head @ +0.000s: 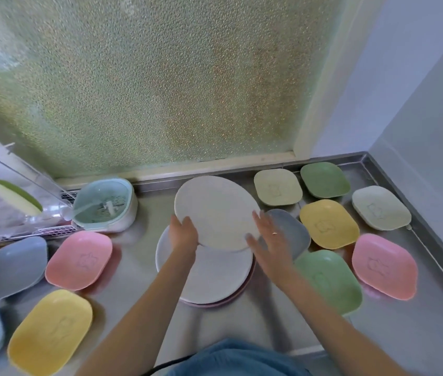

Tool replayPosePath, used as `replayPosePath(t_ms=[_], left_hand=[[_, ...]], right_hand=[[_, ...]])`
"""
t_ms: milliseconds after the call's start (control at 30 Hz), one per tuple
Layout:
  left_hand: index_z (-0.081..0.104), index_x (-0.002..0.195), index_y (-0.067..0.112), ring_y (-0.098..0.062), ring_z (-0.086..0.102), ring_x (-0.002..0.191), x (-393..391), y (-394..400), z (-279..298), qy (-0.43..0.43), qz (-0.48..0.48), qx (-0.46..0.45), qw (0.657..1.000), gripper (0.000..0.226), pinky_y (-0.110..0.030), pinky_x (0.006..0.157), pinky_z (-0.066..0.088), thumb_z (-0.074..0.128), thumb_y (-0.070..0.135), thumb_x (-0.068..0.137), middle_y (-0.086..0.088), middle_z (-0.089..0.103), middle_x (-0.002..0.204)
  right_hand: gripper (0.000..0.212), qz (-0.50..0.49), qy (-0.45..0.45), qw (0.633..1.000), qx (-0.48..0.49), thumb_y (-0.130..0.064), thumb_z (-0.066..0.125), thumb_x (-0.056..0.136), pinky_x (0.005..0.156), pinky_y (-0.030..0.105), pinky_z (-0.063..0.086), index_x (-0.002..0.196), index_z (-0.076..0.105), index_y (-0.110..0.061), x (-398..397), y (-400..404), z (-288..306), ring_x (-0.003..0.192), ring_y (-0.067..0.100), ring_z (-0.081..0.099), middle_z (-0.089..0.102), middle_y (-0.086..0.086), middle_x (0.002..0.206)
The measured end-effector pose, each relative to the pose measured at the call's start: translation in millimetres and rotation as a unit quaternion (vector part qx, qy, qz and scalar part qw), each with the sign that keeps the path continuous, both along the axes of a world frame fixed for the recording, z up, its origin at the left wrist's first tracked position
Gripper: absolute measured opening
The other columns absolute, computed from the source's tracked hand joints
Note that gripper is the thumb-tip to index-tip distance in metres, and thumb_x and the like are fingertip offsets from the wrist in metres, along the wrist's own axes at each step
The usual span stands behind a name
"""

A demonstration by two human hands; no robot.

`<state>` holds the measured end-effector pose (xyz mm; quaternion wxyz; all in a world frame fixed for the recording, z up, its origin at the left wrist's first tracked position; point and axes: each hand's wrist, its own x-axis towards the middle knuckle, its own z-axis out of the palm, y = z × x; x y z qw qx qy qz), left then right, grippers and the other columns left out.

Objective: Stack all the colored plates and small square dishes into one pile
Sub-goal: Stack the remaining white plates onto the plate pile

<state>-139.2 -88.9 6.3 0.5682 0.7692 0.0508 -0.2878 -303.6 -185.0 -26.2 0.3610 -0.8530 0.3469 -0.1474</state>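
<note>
Steel counter (242, 335) carries scattered dishes; left hand (183, 234) grips the pale plate (215, 213) tilted above the central pile (215, 278), right hand (272, 234) spread against its rim; next: lower it flat, centred.

Head view looks steeply down, close over the steel counter (394, 335); faces frosted window (160, 77).
</note>
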Motion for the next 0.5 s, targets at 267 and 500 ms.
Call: replayPosePath(t_ms=[267, 500], left_hand=[[0.041, 0.115, 0.012, -0.032, 0.053, 0.093, 3.7, 62.7, -9.1, 0.022, -0.043, -0.002, 0.999, 0.036, -0.039, 0.059, 0.057, 0.042, -0.004, 0.083, -0.010, 0.051, 0.106], [0.060, 0.085, 0.000, -0.028, 0.064, 0.055, 17.9, 96.4, -13.5, -0.019, -0.168, 0.177, 0.970, 0.039, -0.031, 0.051, 0.053, 0.043, 0.035, 0.093, -0.012, 0.065, 0.067]], right_hand=[[0.049, -0.123, 0.030, 0.970, 0.207, -0.014, 0.045, 0.094, 0.102, 0.037, 0.038, 0.142, 0.037, -0.016, 36.9, 14.0, -2.8, 0.124, 0.027, 0.047, 0.052, 0.007, 0.137], [0.054, -0.148, 0.012, 0.967, 0.206, 0.005, 0.039, 0.085, 0.088, 0.029, 0.039, 0.134, 0.049, -0.014, 43.5, 18.6, -6.1, 0.114, 0.020, 0.051, 0.058, 0.001, 0.121]])
